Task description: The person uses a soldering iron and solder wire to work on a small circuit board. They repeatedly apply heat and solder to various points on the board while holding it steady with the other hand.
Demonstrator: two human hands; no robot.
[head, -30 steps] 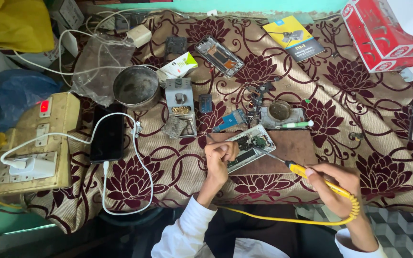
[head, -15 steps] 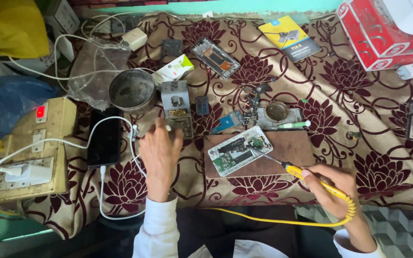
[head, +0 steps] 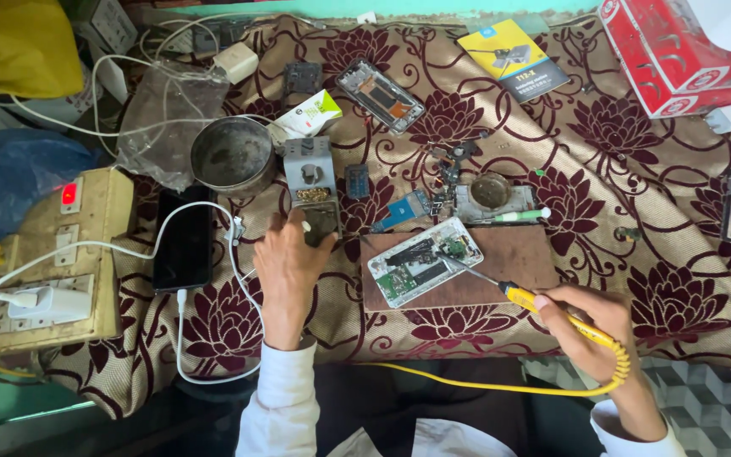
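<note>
Two hands work apart: the right hand [head: 590, 317] grips the yellow soldering iron [head: 552, 311], tip slanting up-left onto the opened phone [head: 423, 261], while the left hand [head: 291, 254], fingers curled, touches the grey stand [head: 313, 182] further left.

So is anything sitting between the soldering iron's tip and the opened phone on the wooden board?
Nothing visible. The right hand holds the yellow soldering iron, and its tip reaches the opened phone across bare wooden board. The left hand is off to the side.

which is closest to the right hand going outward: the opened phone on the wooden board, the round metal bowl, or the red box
From the right hand:
1. Opened phone, just left of it on the wooden board.
2. Red box, far up at the top right corner.
3. Round metal bowl, far across to the upper left.
</note>
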